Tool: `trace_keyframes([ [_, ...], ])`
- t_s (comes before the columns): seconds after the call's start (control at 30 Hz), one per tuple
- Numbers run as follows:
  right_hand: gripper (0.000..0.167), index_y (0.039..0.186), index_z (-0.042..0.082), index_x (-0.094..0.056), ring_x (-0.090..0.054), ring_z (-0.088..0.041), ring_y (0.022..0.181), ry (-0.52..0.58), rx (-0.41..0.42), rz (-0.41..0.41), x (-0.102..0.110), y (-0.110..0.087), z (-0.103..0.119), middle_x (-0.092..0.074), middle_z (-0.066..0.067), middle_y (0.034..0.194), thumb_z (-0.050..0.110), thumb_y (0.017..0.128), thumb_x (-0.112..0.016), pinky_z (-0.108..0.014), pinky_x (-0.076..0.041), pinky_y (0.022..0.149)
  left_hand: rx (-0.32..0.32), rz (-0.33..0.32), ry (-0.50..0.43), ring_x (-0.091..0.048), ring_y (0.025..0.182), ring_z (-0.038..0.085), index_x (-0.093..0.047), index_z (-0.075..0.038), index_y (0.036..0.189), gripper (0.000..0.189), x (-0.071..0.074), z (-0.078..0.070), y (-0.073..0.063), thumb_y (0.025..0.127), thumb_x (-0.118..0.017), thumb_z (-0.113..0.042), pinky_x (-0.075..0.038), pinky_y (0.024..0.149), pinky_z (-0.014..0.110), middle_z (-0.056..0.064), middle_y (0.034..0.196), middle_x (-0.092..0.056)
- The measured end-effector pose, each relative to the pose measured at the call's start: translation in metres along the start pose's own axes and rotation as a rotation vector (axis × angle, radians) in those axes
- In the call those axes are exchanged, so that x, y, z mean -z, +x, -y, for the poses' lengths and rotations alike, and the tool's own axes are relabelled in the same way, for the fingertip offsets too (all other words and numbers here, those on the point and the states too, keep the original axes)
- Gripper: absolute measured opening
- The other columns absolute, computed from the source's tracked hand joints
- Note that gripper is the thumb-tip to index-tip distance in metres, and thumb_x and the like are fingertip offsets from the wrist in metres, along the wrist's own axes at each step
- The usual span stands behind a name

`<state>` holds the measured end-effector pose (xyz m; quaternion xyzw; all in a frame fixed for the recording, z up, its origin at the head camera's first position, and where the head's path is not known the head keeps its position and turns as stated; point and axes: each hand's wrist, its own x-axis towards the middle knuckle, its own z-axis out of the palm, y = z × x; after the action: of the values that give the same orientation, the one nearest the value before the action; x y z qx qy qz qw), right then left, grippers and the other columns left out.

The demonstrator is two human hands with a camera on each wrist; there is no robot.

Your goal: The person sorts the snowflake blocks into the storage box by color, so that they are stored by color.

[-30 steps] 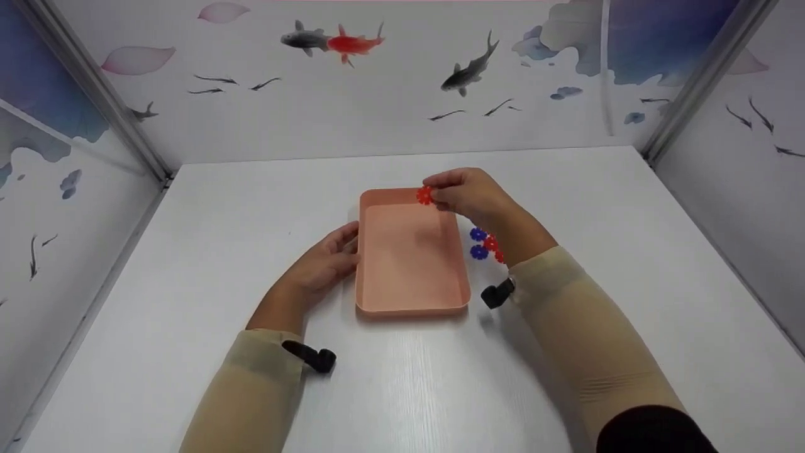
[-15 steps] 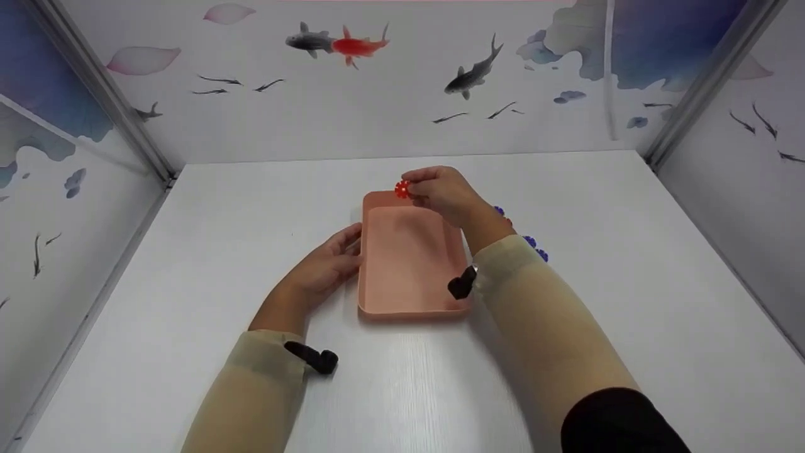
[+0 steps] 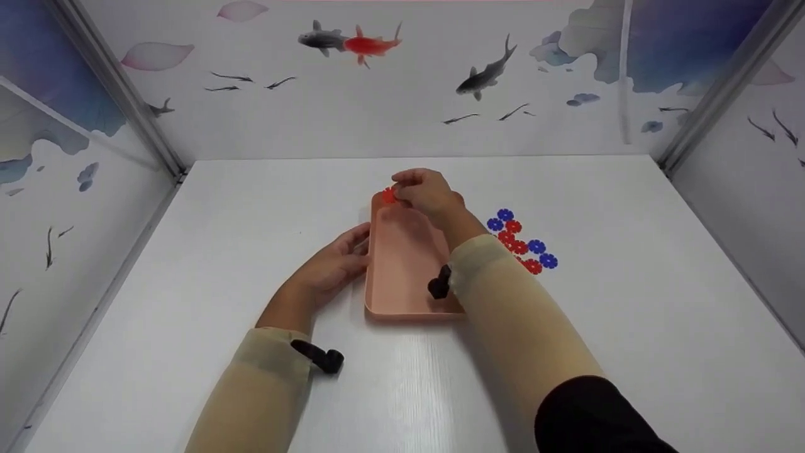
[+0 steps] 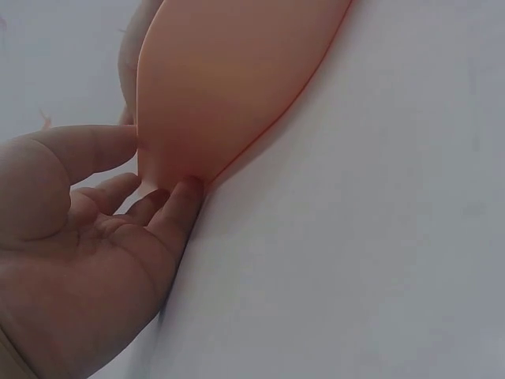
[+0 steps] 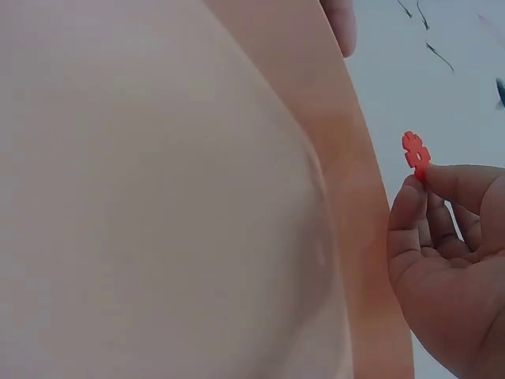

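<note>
R hand (image 3: 425,192) shifted L, red disc (image 3: 388,195) pinched at fingertips (image 5: 407,208), nr tray (image 3: 397,277)

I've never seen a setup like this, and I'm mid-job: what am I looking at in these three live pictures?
There's no robot here, just a person's two bare hands. The large picture comes from a camera on the head, looking forward and down; the two smaller ones come from cameras on the left and right wrists, each showing that hand's work up close.

On the white table is a pink tray. The left hand touches its left side. The right hand pinches a red flower-shaped piece near the tray's far left corner. To the tray's right lie loose red and blue pieces, some hidden behind the right arm.
</note>
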<state>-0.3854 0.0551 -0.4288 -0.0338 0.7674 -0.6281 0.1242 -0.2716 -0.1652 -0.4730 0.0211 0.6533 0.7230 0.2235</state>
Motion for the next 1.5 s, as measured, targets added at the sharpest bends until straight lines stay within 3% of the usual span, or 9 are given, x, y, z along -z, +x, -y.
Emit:
trace_keyframes([
  [0.2, 0.028, 0.128, 0.022, -0.073, -0.072, -0.023, 0.115, -0.061, -0.028, -0.032, 0.0, 0.002, -0.013, -0.073, -0.002, 0.125, 0.018, 0.1, -0.076, -0.037, -0.062, 0.105, -0.021, 0.017, 0.012, -0.031, 0.164, 0.013, -0.032, -0.024, 0.169, 0.08, 0.0, 0.0, 0.001, 0.101, -0.071, -0.007, -0.036, 0.132, 0.039, -0.006, 0.177, -0.031],
  [0.5, 0.023, 0.12, 0.018, -0.074, -0.072, -0.025, 0.105, -0.083, -0.085, -0.02, -0.006, 0.011, -0.025, -0.073, -0.008, 0.121, 0.01, 0.099, -0.076, -0.031, -0.066, 0.091, -0.033, 0.029, -0.012, -0.032, 0.163, 0.013, -0.03, -0.022, 0.17, 0.08, 0.0, 0.002, 0.001, 0.102, -0.069, -0.006, -0.036, 0.132, 0.039, -0.005, 0.177, -0.031],
  [0.77, 0.024, 0.12, 0.022, -0.073, -0.073, -0.025, 0.107, -0.142, -0.159, -0.08, -0.008, 0.005, -0.019, -0.074, -0.005, 0.116, 0.011, 0.099, -0.077, -0.03, -0.065, 0.094, -0.02, 0.015, 0.011, -0.032, 0.163, 0.013, -0.031, -0.024, 0.17, 0.081, 0.0, 0.002, 0.002, 0.101, -0.073, -0.012, -0.035, 0.132, 0.039, -0.006, 0.177, -0.031],
  [1.03, 0.031, 0.123, 0.023, -0.073, -0.072, -0.026, 0.111, -0.095, -0.191, -0.085, -0.011, 0.002, -0.014, -0.074, -0.004, 0.119, 0.008, 0.096, -0.079, -0.033, -0.064, 0.098, -0.02, 0.004, 0.013, -0.032, 0.163, 0.012, -0.032, -0.025, 0.169, 0.082, 0.0, 0.001, 0.001, 0.1, -0.074, -0.012, -0.036, 0.132, 0.039, -0.007, 0.177, -0.031],
  [1.33, 0.029, 0.126, 0.021, -0.073, -0.072, -0.023, 0.112, -0.13, -0.114, -0.03, -0.005, 0.001, -0.016, -0.075, -0.004, 0.121, 0.011, 0.099, -0.076, -0.033, -0.063, 0.103, -0.012, 0.007, -0.005, -0.033, 0.163, 0.011, -0.032, -0.025, 0.169, 0.084, 0.001, 0.002, 0.003, 0.099, -0.074, -0.009, -0.036, 0.132, 0.038, -0.008, 0.176, -0.032],
  [1.5, 0.034, 0.132, 0.017, -0.071, -0.073, -0.025, 0.117, -0.065, -0.048, 0.03, 0.002, 0.002, -0.004, -0.075, -0.006, 0.126, 0.013, 0.099, -0.077, -0.039, -0.061, 0.108, -0.022, 0.017, -0.02, -0.031, 0.163, 0.012, -0.031, -0.024, 0.17, 0.083, 0.001, 0.002, 0.004, 0.099, -0.074, -0.008, -0.036, 0.132, 0.038, -0.006, 0.176, -0.032],
])
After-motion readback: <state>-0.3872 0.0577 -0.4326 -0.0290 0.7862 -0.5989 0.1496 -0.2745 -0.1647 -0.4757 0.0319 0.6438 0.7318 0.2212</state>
